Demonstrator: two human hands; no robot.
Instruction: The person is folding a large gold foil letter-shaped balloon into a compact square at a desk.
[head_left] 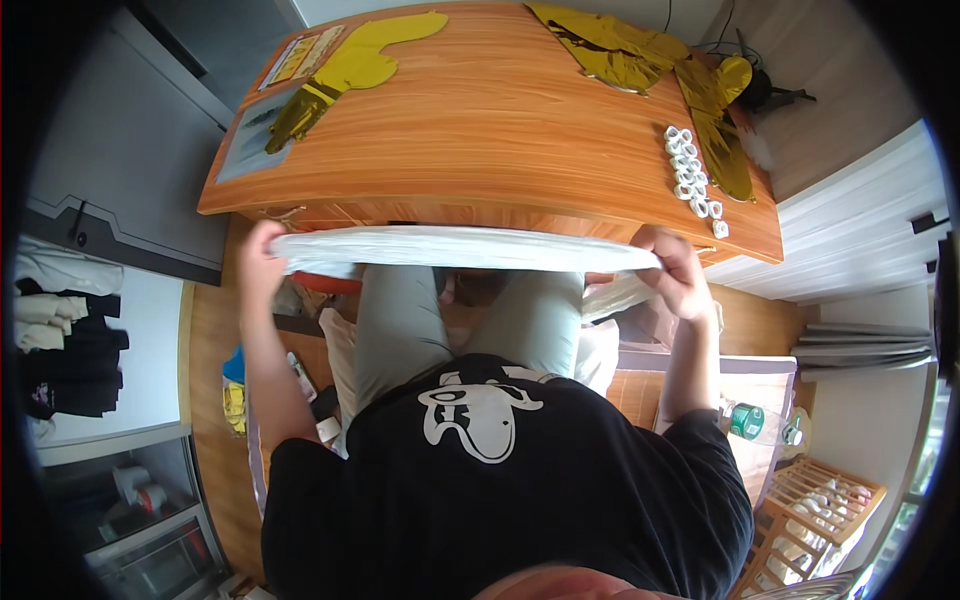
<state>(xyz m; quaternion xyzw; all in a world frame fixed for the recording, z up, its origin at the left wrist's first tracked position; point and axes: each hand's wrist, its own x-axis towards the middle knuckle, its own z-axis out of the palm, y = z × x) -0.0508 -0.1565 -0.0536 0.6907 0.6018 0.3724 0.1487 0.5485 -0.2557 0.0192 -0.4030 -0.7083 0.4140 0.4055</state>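
Note:
A long white strip of thin plastic (455, 248), perhaps a plastic bag gathered lengthwise, is stretched level above my lap, just short of the desk's front edge. Its left end is gripped in my left hand (263, 260), whose fingers are closed and slightly blurred. Thumb and fingers of my right hand (678, 272) pinch the other end. A paler loose part of the plastic (620, 295) hangs below, beside my right hand. Small white folded bundles (690, 172) stand in rows on the desk's right side, beyond that hand.
The wooden desk (480, 130) spans the far side. Flattened gold foil shapes (365, 55) lie at its left, and more gold foil (625, 65) at its right. A plastic bottle (746, 421) lies right of me, near a wooden rack (815, 500). Clothes (85, 340) hang at the left.

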